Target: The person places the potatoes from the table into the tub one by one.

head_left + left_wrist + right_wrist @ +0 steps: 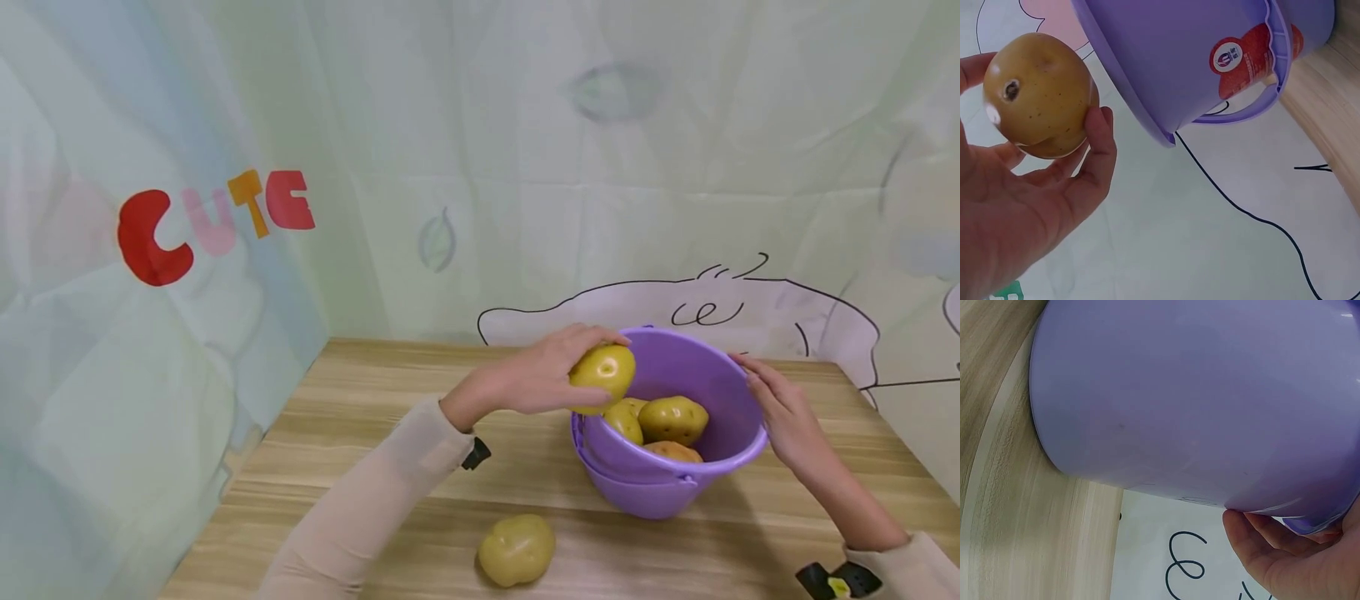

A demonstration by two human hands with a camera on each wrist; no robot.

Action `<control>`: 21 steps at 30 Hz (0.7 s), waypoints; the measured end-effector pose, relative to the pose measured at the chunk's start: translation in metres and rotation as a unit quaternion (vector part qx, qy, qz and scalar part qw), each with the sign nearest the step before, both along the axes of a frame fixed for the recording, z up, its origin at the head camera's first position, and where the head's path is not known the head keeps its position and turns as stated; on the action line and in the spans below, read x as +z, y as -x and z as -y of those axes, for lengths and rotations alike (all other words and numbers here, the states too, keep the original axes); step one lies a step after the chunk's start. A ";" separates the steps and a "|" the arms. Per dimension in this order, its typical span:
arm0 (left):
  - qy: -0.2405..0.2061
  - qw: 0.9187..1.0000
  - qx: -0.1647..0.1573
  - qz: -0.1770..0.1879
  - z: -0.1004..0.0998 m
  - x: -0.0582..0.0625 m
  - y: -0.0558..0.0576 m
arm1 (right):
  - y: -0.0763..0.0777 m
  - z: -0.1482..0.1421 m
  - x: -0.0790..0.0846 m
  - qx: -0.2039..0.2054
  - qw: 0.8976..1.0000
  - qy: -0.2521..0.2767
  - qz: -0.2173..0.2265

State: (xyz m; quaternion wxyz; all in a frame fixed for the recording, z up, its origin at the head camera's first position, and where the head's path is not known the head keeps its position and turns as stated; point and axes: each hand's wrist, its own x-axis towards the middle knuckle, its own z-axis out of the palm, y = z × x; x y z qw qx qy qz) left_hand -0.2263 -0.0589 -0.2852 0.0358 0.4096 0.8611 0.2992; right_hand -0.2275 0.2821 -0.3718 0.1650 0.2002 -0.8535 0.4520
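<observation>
In the head view my left hand (543,375) holds a yellow potato (606,373) over the left rim of a purple bucket (648,492). The left wrist view shows fingers and thumb around this potato (1041,97), which has a dark spot on its skin. Several potatoes lie inside the bucket, among them a yellow one (673,419) and a browner one (675,452). My right hand (787,417) rests against the bucket's right side at the rim, its fingers fairly straight. In the right wrist view its fingertips (1235,519) touch the outer wall just under the lip.
One more potato (517,550) lies on the wood-grain table (330,475), in front and left of the bucket. A purple handle (1247,112) hangs at the bucket's side. Behind the table stands a pale printed cloth backdrop (465,167) with coloured letters on its left part.
</observation>
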 end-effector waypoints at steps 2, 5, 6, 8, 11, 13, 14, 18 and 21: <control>-0.002 1.000 -0.001 0.004 -0.003 0.000 0.000 | 0.000 0.000 0.000 0.001 1.000 0.000 0.001; -0.001 1.000 0.000 0.005 -0.008 0.000 -0.001 | 0.000 0.000 -0.001 0.001 1.000 0.000 0.002; 0.000 1.000 0.001 0.006 -0.009 0.001 0.000 | 0.000 0.000 -0.001 0.000 1.000 -0.001 0.003; 0.003 1.000 0.001 0.006 -0.013 0.001 0.000 | 0.000 -0.001 -0.001 0.000 1.000 -0.002 0.006; 0.009 1.000 -0.002 0.002 -0.018 0.000 0.002 | 0.000 -0.001 -0.001 -0.002 1.000 -0.004 0.005; 0.014 1.000 -0.005 0.000 -0.022 0.000 0.004 | 0.000 -0.002 -0.002 -0.002 1.000 -0.004 0.003; 0.016 1.000 -0.006 -0.001 -0.024 0.000 0.005 | 0.000 -0.002 -0.002 -0.001 1.000 -0.004 0.003; 0.023 1.000 -0.008 -0.002 -0.031 -0.001 0.007 | 0.000 -0.001 -0.001 0.002 1.000 -0.004 0.002; 0.028 1.000 -0.007 0.003 -0.035 -0.002 0.007 | 0.000 -0.001 0.000 0.004 1.000 -0.004 0.002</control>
